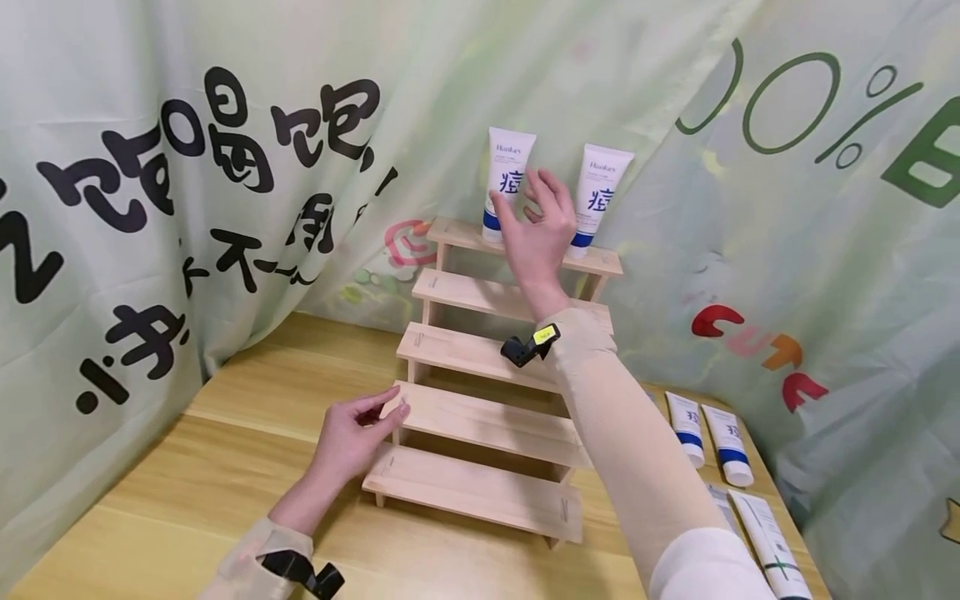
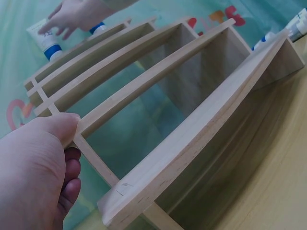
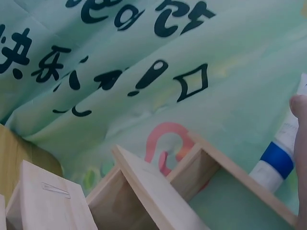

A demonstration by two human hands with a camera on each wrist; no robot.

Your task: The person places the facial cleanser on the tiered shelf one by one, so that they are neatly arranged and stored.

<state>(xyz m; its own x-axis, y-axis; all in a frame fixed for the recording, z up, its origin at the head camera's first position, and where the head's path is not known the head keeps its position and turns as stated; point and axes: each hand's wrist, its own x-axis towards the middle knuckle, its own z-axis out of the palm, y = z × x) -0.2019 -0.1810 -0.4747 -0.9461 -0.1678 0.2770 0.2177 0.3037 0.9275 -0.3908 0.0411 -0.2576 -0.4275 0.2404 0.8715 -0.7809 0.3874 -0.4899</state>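
Observation:
A wooden stepped display stand stands on the table. At its left side, my left hand pinches the end of the second step from the bottom; in the left wrist view the thumb lies on the step's corner with the fingers curled below. Two white squeeze tubes with blue bands stand on their caps on the top step, a left tube and a right tube. Between them is my right hand, its fingers spread and loosely bent, the thumb overlapping the left tube. Whether it touches the tube is unclear.
Right of the stand, more tubes lie on the wooden table, among them a blue-banded tube and a white tube with a green line. A printed cloth curtain hangs behind and around the table.

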